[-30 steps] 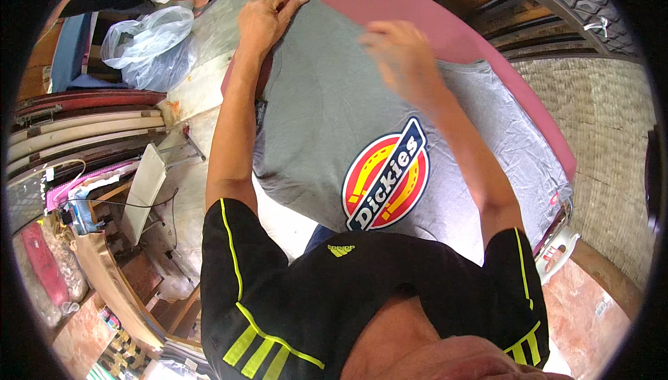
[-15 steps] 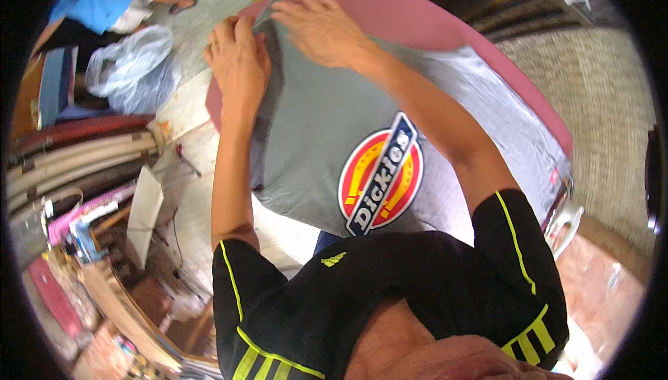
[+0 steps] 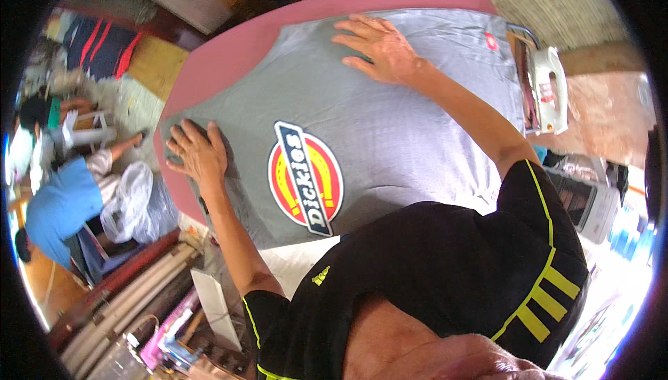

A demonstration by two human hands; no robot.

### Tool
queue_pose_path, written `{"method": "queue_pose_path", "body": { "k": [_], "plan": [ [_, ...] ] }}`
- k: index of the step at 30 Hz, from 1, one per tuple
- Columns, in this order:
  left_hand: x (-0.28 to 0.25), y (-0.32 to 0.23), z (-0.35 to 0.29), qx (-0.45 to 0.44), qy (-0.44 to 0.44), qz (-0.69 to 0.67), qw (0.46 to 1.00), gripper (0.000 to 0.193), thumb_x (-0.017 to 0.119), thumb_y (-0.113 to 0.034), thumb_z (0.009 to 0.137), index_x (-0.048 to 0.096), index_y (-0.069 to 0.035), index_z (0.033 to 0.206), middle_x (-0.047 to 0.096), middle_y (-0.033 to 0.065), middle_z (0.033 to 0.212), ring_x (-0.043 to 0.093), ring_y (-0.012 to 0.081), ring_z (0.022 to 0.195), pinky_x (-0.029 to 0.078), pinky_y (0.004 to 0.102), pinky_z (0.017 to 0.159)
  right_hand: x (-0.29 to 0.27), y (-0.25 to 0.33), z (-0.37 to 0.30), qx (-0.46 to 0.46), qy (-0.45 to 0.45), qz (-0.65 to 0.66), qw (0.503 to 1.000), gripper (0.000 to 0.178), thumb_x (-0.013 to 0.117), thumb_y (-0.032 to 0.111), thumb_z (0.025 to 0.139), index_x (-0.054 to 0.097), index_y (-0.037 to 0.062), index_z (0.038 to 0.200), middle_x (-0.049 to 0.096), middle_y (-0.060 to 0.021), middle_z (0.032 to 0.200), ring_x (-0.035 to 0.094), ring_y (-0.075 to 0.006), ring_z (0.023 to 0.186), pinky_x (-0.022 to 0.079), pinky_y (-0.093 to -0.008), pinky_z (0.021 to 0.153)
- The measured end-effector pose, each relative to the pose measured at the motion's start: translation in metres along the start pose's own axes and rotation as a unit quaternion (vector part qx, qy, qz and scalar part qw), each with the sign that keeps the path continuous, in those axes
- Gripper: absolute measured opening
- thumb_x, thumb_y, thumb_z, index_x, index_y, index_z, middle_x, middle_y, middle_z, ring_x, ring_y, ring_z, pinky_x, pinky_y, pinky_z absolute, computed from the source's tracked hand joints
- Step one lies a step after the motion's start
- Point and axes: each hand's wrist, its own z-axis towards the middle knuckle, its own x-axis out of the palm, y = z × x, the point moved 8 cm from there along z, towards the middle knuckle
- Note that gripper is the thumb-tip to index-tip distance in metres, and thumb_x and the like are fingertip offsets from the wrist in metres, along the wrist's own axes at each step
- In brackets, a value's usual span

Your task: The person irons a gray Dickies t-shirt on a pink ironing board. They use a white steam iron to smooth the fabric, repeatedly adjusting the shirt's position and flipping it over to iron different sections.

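A grey T-shirt (image 3: 390,150) with a red, yellow and blue printed emblem (image 3: 306,178) is spread over a maroon padded board (image 3: 229,60). My left hand (image 3: 200,152) lies on the shirt near its left end, fingers spread. Farther up and to the right, my right hand (image 3: 383,47) rests flat on the cloth, its fingers apart. Neither hand holds anything. Small wrinkles show in the fabric toward the near right side. Beyond the right end of the shirt stands a white iron (image 3: 548,91) on its rest.
Left of the board a person in a blue top (image 3: 66,203) bends over beside a clear plastic bag (image 3: 136,203). Several long rolls (image 3: 129,310) lie at the lower left. A grey appliance (image 3: 581,203) stands at the right, and a woven mat (image 3: 515,4) lies beyond the board.
My hands, close together at the shirt's far left corner before, are now wide apart and flat on it. My view has turned right, bringing the iron fully into sight.
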Motion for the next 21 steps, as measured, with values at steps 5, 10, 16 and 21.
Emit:
{"method": "queue_pose_path", "body": {
  "k": [5,10,16,21],
  "plan": [
    [-0.055,-0.174,-0.008,0.231,-0.061,-0.242,0.940,0.066,0.046,-0.048,0.102,0.038,-0.007,0.153,0.031,0.0201,0.161,0.026,0.0445,0.148,0.020,0.0632,0.116,0.013,-0.018,0.007,0.078,0.044,0.004,0.996,0.049,0.051,0.041,0.102,0.052,0.0162,0.145,0.034,-0.0085,0.161,0.031,-0.0332,0.148,0.029,-0.0480,0.120],
    [-0.026,-0.255,0.007,0.230,-0.027,-0.143,0.962,0.077,0.047,-0.065,0.096,0.039,-0.016,0.154,0.027,0.0171,0.163,0.022,0.0435,0.150,0.019,0.0625,0.117,-0.042,-0.053,-0.040,0.094,-0.024,0.075,0.992,0.045,0.056,0.032,0.100,0.054,0.0126,0.141,0.043,-0.0112,0.154,0.039,-0.0336,0.143,0.033,-0.0489,0.118],
    [-0.022,-0.250,0.004,0.208,-0.003,-0.133,0.969,0.077,0.049,-0.061,0.095,0.036,-0.015,0.156,0.023,0.0157,0.166,0.018,0.0446,0.151,0.016,0.0662,0.116,-0.136,-0.146,-0.165,0.176,-0.109,-0.150,0.967,0.036,0.061,0.031,0.099,0.063,0.0100,0.128,0.064,-0.0128,0.130,0.061,-0.0312,0.122,0.050,-0.0475,0.099],
    [-0.078,-0.369,-0.038,0.279,-0.094,-0.171,0.940,0.073,0.054,-0.053,0.094,0.043,-0.009,0.151,0.027,0.0140,0.164,0.021,0.0456,0.150,0.018,0.0683,0.114,-0.134,-0.188,-0.176,0.153,-0.137,-0.169,0.964,0.047,0.066,0.019,0.087,0.058,-0.0013,0.129,0.060,-0.0249,0.129,0.054,-0.0471,0.121,0.047,-0.0473,0.102]
  ]
}}
